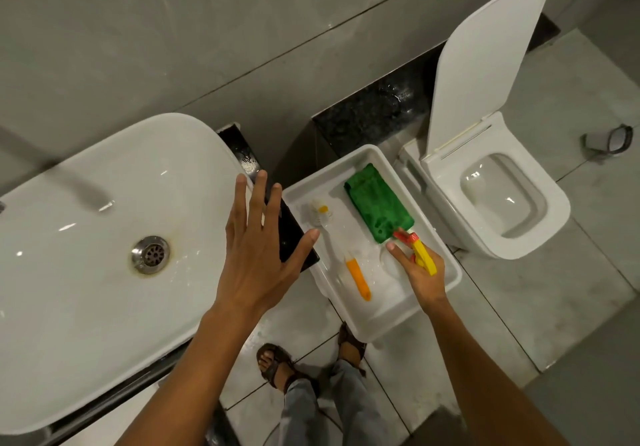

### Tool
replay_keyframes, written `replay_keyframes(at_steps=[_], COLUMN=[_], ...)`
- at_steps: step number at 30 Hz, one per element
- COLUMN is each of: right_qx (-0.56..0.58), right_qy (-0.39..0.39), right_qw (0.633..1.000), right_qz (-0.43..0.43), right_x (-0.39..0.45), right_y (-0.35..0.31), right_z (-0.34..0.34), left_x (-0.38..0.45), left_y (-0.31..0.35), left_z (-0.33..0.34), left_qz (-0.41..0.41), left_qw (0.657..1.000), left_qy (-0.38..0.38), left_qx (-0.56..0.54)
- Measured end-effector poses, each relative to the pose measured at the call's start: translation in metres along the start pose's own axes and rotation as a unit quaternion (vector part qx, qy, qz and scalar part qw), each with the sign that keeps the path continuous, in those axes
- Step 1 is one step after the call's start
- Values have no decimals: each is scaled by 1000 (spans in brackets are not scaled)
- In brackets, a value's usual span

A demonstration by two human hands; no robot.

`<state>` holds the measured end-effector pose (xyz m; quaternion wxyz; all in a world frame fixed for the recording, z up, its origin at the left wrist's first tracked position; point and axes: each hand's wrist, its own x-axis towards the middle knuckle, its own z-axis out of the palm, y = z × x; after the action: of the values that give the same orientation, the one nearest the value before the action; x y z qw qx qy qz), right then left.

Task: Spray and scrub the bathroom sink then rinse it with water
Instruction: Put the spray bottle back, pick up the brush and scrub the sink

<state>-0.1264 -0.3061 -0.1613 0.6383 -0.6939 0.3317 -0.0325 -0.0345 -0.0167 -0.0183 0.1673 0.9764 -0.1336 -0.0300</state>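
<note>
right hand [420, 274] closes on the yellow-and-red trigger spray bottle [417, 250] at four o'clock in the white plastic tray [374, 328]; lift it straight. left hand [256, 248] hovers open and empty beside the white oval ceramic sink [86, 272].

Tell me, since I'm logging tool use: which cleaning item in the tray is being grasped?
The spray bottle, held by the right hand; the brush and green cloth lie untouched.

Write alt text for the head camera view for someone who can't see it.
A person's right hand grips a yellow-and-red spray bottle trigger in a white plastic tray holding a green cloth and an orange-handled brush. The open left hand hovers by a white oval sink; a white toilet stands right.
</note>
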Motion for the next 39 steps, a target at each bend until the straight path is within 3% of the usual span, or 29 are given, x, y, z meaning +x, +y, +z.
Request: replay_keyframes(at_steps=[4,10,11,14,16,19,23,27,32,36,39], right_qx=[11,54,50,22,-101,-265,-354,-378,-300,-72,-21], right_qy=[14,230,237,109,24,-65,-120,-115,-103,-84,-65], right_qw=[999,960,958,982,990,961,921,911,940,977,987], right_qz=[38,151,156,150,96,36,111,121,126,180,144], right_x=[-9,-75,-87,-107,-99,-66,-38,-30,-38,-59,-74], right_y=[1,15,17,15,9,1,-9,-7,-23,-57,-93], right_z=[-6,4,11,40,61,89,109,113,111,102,94], left_x=[0,0,0,1,1,0,1,1,1,2,-8], left_y=[-3,-2,-2,-2,-3,-3,-4,-4,-3,1,2], left_z=[3,2,2,4,5,8,11,11,8,-2,-12], left_qz=[12,15,15,16,19,19,16,16,15,18,25], left_qw=[1000,1000,1000,999,999,999,998,998,998,999,1000], left_qy=[11,16,20,28,30,38,49,54,45,2,-12], left_qx=[5,4,2,4,11,15,21,30,38,31,-3])
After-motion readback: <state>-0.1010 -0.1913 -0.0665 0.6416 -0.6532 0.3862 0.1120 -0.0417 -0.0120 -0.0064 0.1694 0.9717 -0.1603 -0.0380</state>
